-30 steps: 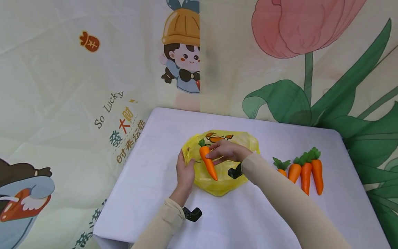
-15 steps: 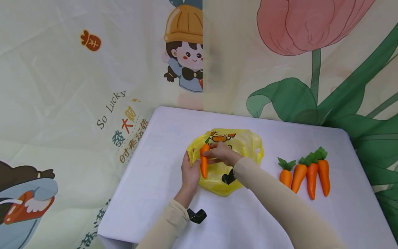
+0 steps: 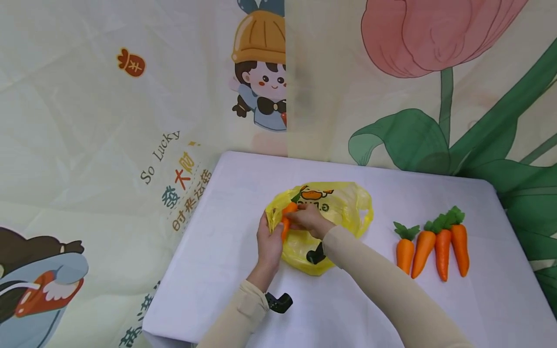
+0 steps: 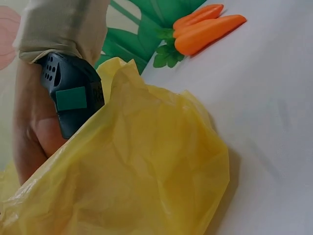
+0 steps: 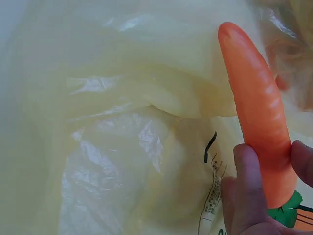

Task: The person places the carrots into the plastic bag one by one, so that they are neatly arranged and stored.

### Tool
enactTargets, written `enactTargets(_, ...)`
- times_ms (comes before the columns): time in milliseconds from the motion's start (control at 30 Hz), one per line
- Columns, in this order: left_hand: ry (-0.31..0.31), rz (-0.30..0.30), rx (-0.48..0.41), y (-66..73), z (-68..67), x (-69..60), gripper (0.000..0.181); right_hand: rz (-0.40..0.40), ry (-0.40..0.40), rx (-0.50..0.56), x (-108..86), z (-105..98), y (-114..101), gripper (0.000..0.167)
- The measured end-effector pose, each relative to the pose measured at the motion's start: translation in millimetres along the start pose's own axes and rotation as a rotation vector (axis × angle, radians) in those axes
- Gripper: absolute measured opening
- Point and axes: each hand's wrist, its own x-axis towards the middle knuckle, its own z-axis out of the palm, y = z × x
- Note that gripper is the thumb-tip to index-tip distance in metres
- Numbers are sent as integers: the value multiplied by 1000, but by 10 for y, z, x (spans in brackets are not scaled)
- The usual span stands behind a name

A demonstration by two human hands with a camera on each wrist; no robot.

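A yellow plastic bag (image 3: 348,205) with a duck print lies on the table. My left hand (image 3: 270,244) grips the left edge of its mouth and lifts it. An orange toy carrot (image 3: 289,209) with green leaves is pinched between the thumb and fingers of my right hand (image 3: 311,220), over the bag's opening. In the right wrist view the carrot (image 5: 257,98) points its narrow tip away from the fingers, against the yellow film. The left wrist view has the raised bag side (image 4: 161,161) covering part of the right hand (image 4: 34,132); the left fingers are hidden there.
Several more toy carrots (image 3: 442,251) lie side by side on the right of the white-covered table (image 3: 226,208). Printed cloth (image 3: 322,106) hangs behind and to the left. A black device (image 3: 280,303) is strapped at the left wrist.
My right hand has brought the carrot left and further into the bag's mouth, turning it more upright, then leaning it the other way. My left hand keeps its grip on the bag edge.
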Motion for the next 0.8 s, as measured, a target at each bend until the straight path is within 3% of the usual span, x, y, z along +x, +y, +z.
enactTargets(400,-27,-14,18,19,17,42,62,7,4,25,-25,-94,25,68)
enactTargets(667,-48,-18,29,23,18,64,62,65,-1,12,-29,-115,52,68)
enactTargets(800,-58,-23,23,22,27,71,62,80,8,11,-43,-129,70,59)
